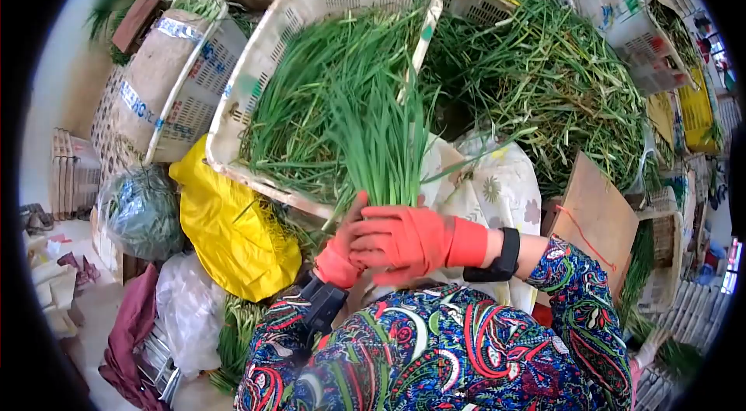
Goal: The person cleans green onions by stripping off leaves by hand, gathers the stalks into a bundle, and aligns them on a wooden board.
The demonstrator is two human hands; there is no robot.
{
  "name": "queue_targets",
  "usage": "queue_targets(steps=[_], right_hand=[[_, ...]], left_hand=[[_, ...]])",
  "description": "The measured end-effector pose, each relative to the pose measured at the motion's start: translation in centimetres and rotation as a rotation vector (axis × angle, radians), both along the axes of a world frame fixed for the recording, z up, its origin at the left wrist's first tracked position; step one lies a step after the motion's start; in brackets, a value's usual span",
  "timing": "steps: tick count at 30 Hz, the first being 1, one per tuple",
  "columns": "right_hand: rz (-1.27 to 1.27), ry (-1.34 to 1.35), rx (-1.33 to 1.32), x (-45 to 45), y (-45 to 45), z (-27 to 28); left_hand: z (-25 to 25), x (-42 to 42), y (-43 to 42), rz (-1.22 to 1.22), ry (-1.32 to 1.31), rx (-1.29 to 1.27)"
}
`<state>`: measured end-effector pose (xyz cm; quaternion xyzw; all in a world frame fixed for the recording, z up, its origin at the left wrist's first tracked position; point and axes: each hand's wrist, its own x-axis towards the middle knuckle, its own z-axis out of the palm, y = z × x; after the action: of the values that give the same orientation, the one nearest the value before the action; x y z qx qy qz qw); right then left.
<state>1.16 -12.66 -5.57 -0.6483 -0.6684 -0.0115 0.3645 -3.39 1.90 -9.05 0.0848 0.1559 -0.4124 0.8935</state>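
Note:
A bunch of long green leaves [381, 139] points away from me, its lower end between my two hands. My right hand [408, 240], in a red glove, is wrapped across the lower end of the bunch. Pressed against it from the left is my left hand [339, 253], also red-gloved, its fingers partly hidden behind the right one. The leaf tips lie over the near right part of a white crate [272, 192] filled with loose green leaves [299, 92]. A flower-patterned white cloth [505, 178] lies just right of the bunch.
A large heap of cut leaves [552, 85] rises at the right, beside a brown board [594, 217]. A yellow sack [229, 232], a clear plastic bag [190, 306] and a stuffed bag [141, 213] are at the left. More crates [190, 104] stand around the back.

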Motion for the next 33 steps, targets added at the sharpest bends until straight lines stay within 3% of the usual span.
queue_targets(steps=[4,7,9,12,13,15,17,18,19,20,21,23,24,29,30,33], right_hand=[[-0.135,0.163,0.079,-2.1,-0.4,-1.5],[-0.093,0.071,0.073,-2.2,-0.4,-2.4],[-0.168,0.193,0.065,-2.7,-0.5,-3.5],[-0.124,0.580,-0.008,-2.7,-0.8,-2.1],[-0.081,0.739,-0.042,-2.4,-0.7,-1.3],[-0.035,0.678,-0.113,-2.9,-1.0,-1.4],[0.060,0.592,-0.100,-2.0,-0.9,0.1],[0.047,0.313,0.058,-0.9,-0.4,-1.3],[-0.013,0.193,-0.026,-0.2,-0.4,-1.3],[-0.082,0.071,-0.110,0.4,-0.6,-1.1],[-0.160,-0.053,-0.195,1.1,-0.8,-1.0],[-0.129,-0.255,-0.308,3.0,-0.3,-1.1],[-0.116,-0.281,-0.305,3.8,0.1,-1.5],[0.014,-0.228,-0.316,4.1,2.2,-0.3],[0.011,-0.186,-0.220,4.0,2.3,-0.3],[0.162,-0.035,-0.332,3.8,2.6,-1.2]], left_hand=[[-2.3,-3.1,1.0,0.023,0.114,0.061],[-3.0,-3.8,0.6,0.056,0.139,0.055],[-3.3,-3.8,0.2,0.082,0.129,0.066],[-3.9,-3.6,-0.6,0.133,0.090,0.107],[-3.9,-3.6,-0.6,0.148,0.023,0.156],[-2.9,-3.5,0.0,0.125,-0.243,0.331],[-0.9,-3.0,1.7,0.023,-0.671,0.623],[-0.2,-2.5,2.8,-0.055,-0.830,0.743],[0.2,-2.3,4.1,-0.138,-0.992,0.859],[-1.0,-2.6,5.4,-0.279,-1.241,1.191],[-1.8,-3.2,6.1,-0.394,-0.825,1.044],[3.2,-1.5,4.9,-0.563,0.000,0.697],[4.2,-1.6,4.4,-0.547,-0.123,0.658],[5.0,-2.0,6.4,-0.739,-0.132,0.675],[5.4,-1.9,6.6,-0.753,-0.160,0.682],[5.3,-1.8,7.2,-0.833,-0.232,0.666]])
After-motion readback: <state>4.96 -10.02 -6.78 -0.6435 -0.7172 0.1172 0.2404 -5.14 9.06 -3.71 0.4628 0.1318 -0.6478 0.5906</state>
